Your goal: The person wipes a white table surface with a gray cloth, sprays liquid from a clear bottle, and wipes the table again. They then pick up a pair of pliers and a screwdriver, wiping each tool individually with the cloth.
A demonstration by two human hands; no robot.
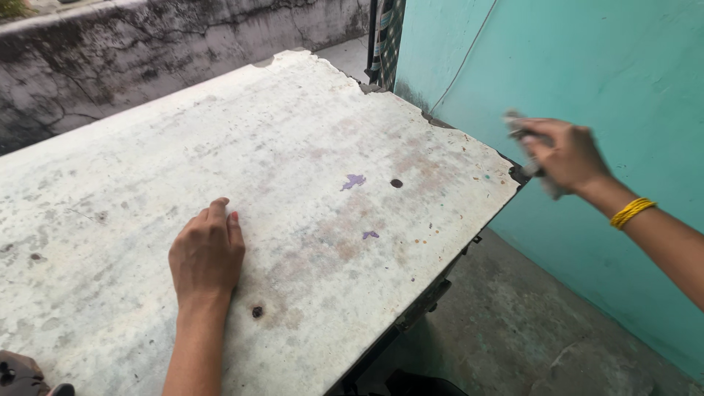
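Left hand lies flat on the worn white tabletop, fingers together, holding nothing. Right hand, beyond the tabletop's far corner, curls shut around a blurred grey tool, before the teal wall. Purple stain lies mid-tabletop.

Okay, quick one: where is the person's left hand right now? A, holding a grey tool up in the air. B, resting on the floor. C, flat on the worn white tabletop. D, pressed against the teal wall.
C: the left hand lies palm down on the tabletop, while the right hand holds a small grey object near the teal wall.
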